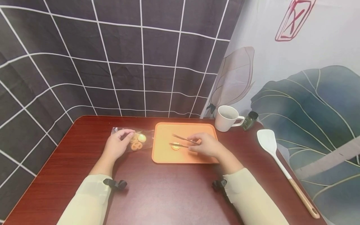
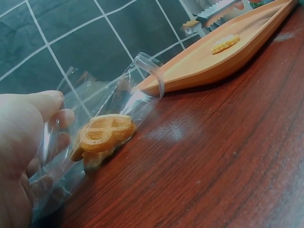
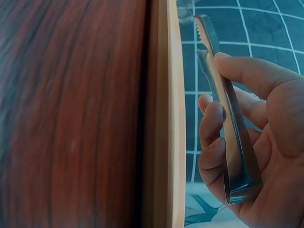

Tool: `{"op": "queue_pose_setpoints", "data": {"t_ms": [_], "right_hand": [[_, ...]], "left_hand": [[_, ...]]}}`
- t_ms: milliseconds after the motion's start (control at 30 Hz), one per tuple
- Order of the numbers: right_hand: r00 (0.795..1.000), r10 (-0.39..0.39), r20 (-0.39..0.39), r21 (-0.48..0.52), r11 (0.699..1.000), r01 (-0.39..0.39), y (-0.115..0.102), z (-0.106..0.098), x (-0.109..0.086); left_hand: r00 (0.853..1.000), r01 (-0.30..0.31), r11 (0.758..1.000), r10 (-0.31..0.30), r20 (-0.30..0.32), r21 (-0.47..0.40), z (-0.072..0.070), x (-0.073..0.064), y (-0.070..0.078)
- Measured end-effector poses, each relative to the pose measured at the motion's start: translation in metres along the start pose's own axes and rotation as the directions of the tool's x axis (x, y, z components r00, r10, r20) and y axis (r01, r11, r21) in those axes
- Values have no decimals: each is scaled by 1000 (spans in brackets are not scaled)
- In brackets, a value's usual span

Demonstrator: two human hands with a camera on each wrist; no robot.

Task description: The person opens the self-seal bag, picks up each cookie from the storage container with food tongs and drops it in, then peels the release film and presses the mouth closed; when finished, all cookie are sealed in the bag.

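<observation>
My left hand (image 1: 118, 145) pinches the edge of a clear plastic bag (image 1: 146, 144) at the left of the tray. Several cookies (image 1: 137, 146) lie inside it, one of them pretzel-shaped; the left wrist view shows the bag's mouth towards the tray. In my right hand (image 1: 206, 145) are metal tongs (image 3: 232, 137) with toothed tips, gripped between thumb and fingers. Their two arms stand apart above the orange tray (image 1: 163, 156). A single round cookie (image 1: 175, 146) lies on the tray, below the tong tips, and also shows in the left wrist view.
A white mug (image 1: 225, 118) stands behind the tray's right corner, beside a small dark-lidded jar (image 1: 249, 120). Along the right edge of the table (image 1: 166, 193) lies a white spatula (image 1: 281, 162) with a wooden handle. A grid-patterned curtain (image 1: 121, 75) hangs behind.
</observation>
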State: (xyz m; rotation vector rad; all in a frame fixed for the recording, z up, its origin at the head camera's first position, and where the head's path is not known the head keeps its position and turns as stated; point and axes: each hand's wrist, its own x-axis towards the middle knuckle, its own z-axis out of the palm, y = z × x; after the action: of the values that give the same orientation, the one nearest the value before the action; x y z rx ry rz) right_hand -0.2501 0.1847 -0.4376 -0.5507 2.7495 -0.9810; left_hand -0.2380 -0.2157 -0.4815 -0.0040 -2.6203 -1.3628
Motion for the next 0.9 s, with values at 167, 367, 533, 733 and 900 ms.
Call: {"op": "queue_pose_setpoints", "data": {"t_ms": [167, 367, 533, 733, 900], "right_hand": [[1000, 19, -1, 7, 1000, -19, 7, -1, -3], [997, 69, 24, 28, 997, -69, 12, 1, -7], [997, 62, 42, 14, 998, -63, 14, 2, -8], [996, 68, 50, -2, 998, -68, 13, 2, -10], [996, 71, 58, 3, 997, -72, 13, 2, -9]], "left_hand": [[1000, -2, 1000, 2, -6, -3, 0, 0, 0], [1000, 6, 1000, -6, 0, -13, -1, -1, 1], [1000, 6, 1000, -6, 3, -12, -1, -1, 0], [1000, 8, 1000, -8, 8, -11, -1, -1, -1], [1000, 14, 1000, -14, 9, -16, -2, -1, -1]]}}
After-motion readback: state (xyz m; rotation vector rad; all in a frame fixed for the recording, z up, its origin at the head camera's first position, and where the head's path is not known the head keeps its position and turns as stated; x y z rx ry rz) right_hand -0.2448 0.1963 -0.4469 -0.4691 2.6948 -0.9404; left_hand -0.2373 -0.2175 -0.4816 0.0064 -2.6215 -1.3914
